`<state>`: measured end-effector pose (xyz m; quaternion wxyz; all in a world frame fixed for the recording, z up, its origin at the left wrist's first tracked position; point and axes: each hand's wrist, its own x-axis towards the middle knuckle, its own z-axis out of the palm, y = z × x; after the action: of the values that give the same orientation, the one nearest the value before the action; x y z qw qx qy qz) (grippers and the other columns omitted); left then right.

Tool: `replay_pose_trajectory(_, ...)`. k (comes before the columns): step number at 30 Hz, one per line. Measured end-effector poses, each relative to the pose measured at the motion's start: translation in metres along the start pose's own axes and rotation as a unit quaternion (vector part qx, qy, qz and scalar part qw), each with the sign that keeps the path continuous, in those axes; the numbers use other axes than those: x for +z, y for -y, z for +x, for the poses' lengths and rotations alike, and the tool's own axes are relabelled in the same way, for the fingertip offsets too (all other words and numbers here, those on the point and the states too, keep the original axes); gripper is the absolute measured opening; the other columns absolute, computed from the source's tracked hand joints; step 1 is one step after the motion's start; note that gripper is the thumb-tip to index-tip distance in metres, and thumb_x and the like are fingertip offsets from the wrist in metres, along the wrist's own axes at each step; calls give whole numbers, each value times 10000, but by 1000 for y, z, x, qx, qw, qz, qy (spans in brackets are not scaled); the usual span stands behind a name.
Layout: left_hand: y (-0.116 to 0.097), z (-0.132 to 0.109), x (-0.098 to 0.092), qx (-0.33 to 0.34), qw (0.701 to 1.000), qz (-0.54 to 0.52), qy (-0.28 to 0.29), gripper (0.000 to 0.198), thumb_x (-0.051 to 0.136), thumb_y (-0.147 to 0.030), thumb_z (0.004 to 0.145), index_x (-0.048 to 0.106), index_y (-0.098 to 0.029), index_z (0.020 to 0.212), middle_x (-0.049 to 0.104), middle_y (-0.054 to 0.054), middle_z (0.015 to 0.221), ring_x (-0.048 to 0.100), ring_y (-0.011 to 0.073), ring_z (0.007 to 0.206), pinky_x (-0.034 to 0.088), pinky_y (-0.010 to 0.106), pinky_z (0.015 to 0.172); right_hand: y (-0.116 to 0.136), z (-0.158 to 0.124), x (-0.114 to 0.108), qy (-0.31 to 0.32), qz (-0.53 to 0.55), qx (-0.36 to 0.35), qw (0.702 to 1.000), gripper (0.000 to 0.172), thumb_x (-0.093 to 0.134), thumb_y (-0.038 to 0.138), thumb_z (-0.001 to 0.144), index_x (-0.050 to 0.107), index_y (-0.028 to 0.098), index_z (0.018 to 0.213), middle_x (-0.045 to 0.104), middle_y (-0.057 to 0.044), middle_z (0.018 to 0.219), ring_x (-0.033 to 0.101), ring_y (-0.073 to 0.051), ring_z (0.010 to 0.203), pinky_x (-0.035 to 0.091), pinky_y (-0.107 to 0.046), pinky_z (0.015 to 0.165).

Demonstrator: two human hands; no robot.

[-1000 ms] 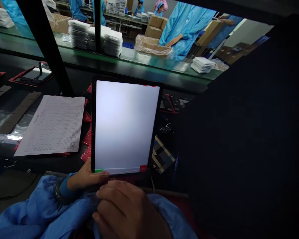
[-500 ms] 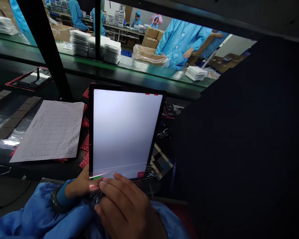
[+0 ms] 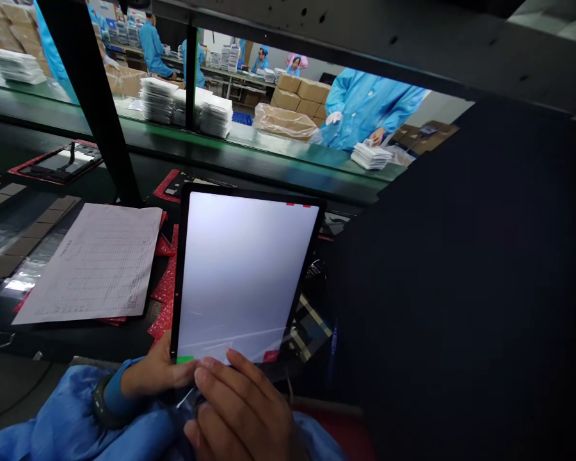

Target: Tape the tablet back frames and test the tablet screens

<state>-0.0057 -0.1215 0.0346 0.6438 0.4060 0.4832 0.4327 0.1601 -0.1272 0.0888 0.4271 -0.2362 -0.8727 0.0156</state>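
The tablet (image 3: 247, 275) is gripped by the left hand (image 3: 153, 374). Its clear film (image 3: 240, 342) is pinched by the right hand (image 3: 240, 406); a steady peel seems called for.

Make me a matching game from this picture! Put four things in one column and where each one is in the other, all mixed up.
Things:
1. tablet with a glowing white screen
2. printed grid sheet
3. stack of white packets
4. left hand

Places:
A. on the green-edged bench far ahead
B. at the tablet's lower left corner
C. lying flat left of the tablet
D. held up in front of the person

Pairs: 1-D, 2-C, 3-A, 4-B
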Motion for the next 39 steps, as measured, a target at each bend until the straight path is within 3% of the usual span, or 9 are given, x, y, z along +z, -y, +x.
replay_pose_trajectory(6,8,0,-2,17,1000,23,-5,465,778,-531,560,702,-187,864,740,94,822,678,284,834,547,375,821,0,2,0,-13,-5,6,1000,124,576,209,857,599,178,740,731,-22,961,639,-126,1047,472,-304,1031)
replay_pose_trajectory(9,14,2,-8,31,998,47,23,435,780,-467,577,697,-183,896,741,88,862,680,274,789,559,355,767,-1,3,-1,-26,-2,-2,1000,131,549,206,870,602,176,754,732,-21,937,647,-119,1028,480,-286,1016)
replay_pose_trajectory(12,15,3,-12,45,997,63,17,405,773,-399,618,690,-190,955,744,59,915,678,256,788,555,324,764,-3,3,-2,-45,5,-7,999,137,550,221,871,594,185,746,732,-15,904,661,-115,990,496,-265,988)
replay_pose_trajectory(18,8,3,-10,34,993,53,98,374,719,-425,695,711,-201,994,746,50,946,671,262,895,540,314,823,-7,4,-5,-45,-9,-19,999,152,538,197,863,594,179,723,733,-21,868,678,-127,950,517,-262,957)
replay_pose_trajectory(22,11,5,-10,30,994,30,101,445,709,-455,710,691,-179,1059,742,83,954,670,261,906,540,325,830,-6,2,-6,-42,-59,-37,997,131,553,186,871,610,151,759,735,-31,835,667,-140,986,463,-307,1029)
replay_pose_trajectory(25,14,8,-8,15,996,0,85,498,719,-461,707,670,-145,1089,734,105,984,666,256,916,533,346,851,-8,-3,-8,-38,-122,-5,992,10,637,153,823,633,143,824,734,-37,878,661,-168,1006,319,-434,1134)
replay_pose_trajectory(28,11,11,-2,1,995,-73,61,533,738,-463,688,657,-118,1087,722,120,1016,666,265,938,529,372,864,-14,-12,-10,-13,-188,28,982,109,695,142,778,651,142,878,714,-75,957,635,-221,1061,239,-547,1138)
replay_pose_trajectory(33,4,15,6,-59,978,-187,72,580,719,-441,714,591,-125,1183,707,128,1017,697,269,821,576,365,667,-28,-24,-5,0,-290,59,955,242,733,153,743,668,196,973,636,-82,1085,576,-249,1124,233,-585,1118)
replay_pose_trajectory(39,8,13,7,-97,965,-228,87,619,735,-444,703,587,-111,1203,718,146,986,704,285,808,574,403,695,-44,-8,22,-77,-378,142,911,317,722,166,753,691,253,1056,589,-89,1024,552,-242,997,371,-544,1019)
